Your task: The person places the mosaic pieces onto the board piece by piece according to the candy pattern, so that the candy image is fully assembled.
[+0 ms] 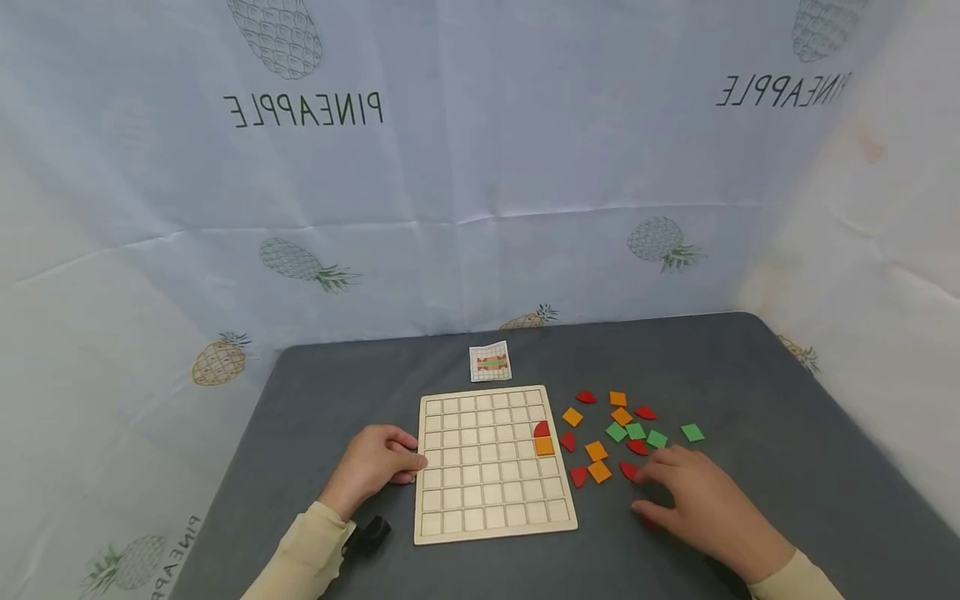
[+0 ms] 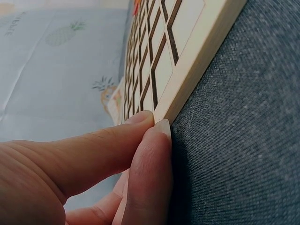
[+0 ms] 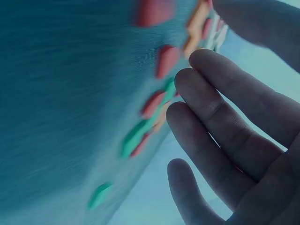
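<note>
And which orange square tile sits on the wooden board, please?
The orange square tile in the rightmost column of the board, beside the red quarter-round tile; other orange squares lie on the grey tabletop.

Head cam: high up on the near side, faces fwd & down; widest & farthest view, takes in most of the counter (image 1: 330,392), plus board (image 1: 480,475), pieces (image 1: 598,472), card (image 1: 490,362) & cloth (image 1: 487,167) behind.

L wrist cam: v. close to the L fingers (image 2: 150,180), low near counter lvl, looking along the board edge; turned sideways, so counter's at frame R, cloth at L. Shares L fingers, board, card & cloth w/ head.

R wrist cam: close-up from palm side of the R fingers (image 3: 211,105), past them to blurry pieces; also sideways, opp. way, counter at frame L. Shares R fingers & pieces w/ head.
</note>
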Available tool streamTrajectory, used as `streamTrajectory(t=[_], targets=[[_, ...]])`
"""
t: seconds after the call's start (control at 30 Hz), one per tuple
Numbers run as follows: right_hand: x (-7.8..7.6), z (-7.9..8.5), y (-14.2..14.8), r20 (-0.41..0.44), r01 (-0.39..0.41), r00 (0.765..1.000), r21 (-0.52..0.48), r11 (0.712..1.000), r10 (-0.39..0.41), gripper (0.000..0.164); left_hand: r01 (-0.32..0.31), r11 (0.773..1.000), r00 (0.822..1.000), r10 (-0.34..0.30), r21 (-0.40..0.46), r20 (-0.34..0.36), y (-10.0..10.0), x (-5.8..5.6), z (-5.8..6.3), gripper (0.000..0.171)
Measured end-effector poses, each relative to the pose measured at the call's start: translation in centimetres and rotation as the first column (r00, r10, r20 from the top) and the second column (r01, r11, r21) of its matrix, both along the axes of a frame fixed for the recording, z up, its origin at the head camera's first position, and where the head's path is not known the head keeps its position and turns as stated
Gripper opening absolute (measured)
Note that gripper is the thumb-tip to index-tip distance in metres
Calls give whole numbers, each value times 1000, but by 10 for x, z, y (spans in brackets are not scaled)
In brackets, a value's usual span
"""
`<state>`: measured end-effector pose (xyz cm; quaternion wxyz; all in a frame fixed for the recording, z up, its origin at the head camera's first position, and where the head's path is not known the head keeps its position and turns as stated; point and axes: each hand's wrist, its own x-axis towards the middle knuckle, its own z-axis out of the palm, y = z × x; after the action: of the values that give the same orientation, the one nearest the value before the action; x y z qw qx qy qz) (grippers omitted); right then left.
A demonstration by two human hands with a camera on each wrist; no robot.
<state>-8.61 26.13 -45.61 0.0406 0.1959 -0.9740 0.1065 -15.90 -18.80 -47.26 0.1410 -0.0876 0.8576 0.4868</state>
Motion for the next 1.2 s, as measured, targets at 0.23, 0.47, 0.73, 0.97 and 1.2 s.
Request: streamTrajectory(t=[0.23,0.47,0.73,0.97,1.2], targets=[[12,-8,16,118,68,991,24,997,-71,30,-9,1000,1000,9,7,0,-4,0,0,32],[16,-14,19,90,20,996,-10,1000,-18,27,-9,1000,1000,9,6,2,-2,0,-2,32],[-6,-5,-6,2,-63,998,-65,996,63,26,-3,1000,1000,3,11,-8,-2,-1,-1,31],[-45,2,-47,10,-142,989,-138,980,144,19,-1,1000,1000,1,31,-5,-3,0,-1,30],[-62,2,-76,51,-199,976,-171,965,210,19,19,999,1000,-18,40,-13,-2,1,0,30]])
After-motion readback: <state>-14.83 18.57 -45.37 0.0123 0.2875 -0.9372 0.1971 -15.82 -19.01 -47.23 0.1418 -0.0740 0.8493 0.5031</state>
